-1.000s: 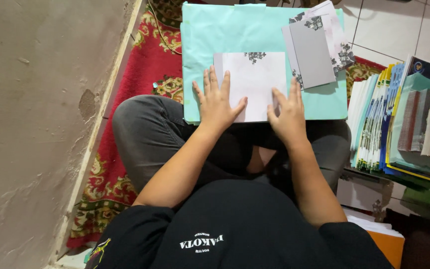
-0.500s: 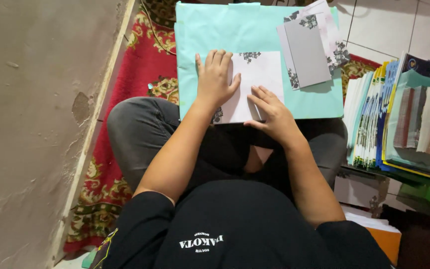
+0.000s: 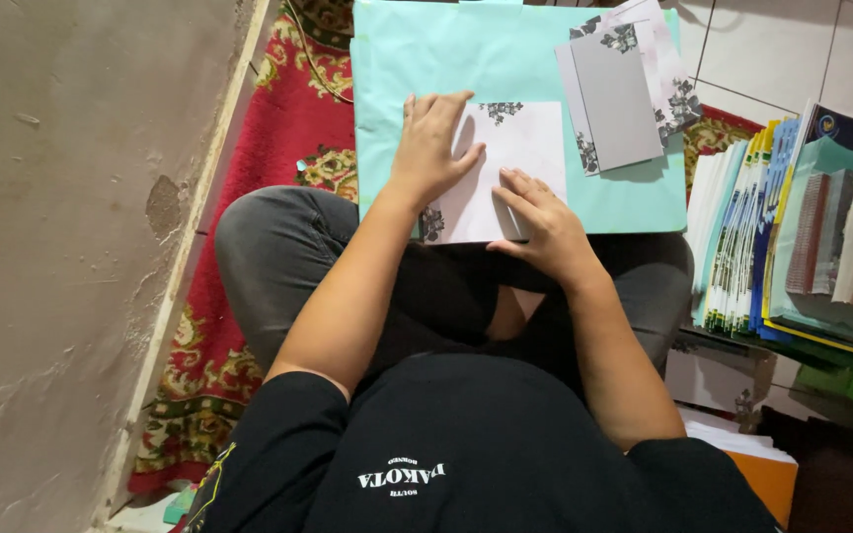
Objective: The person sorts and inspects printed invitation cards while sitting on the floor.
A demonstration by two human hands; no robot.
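Observation:
A pale pink card (image 3: 520,148) with dark floral corners lies on a light turquoise flat bag (image 3: 466,59) resting over my crossed legs. My left hand (image 3: 431,148) lies flat on the card's left part, fingers spread. My right hand (image 3: 540,222) pinches the card's lower right edge with curled fingers. A small stack of grey and floral cards (image 3: 624,94) lies on the bag's upper right corner, beyond both hands.
A grey wall (image 3: 71,247) rises on the left beside a red patterned rug (image 3: 278,148). Stacks of coloured booklets and packets (image 3: 802,237) stand at the right. An orange box (image 3: 757,474) sits by my right elbow. White floor tiles (image 3: 772,49) lie at the top right.
My right hand went from lying flat on the card's right side to curling around its lower right edge. My left hand stayed pressed on the card.

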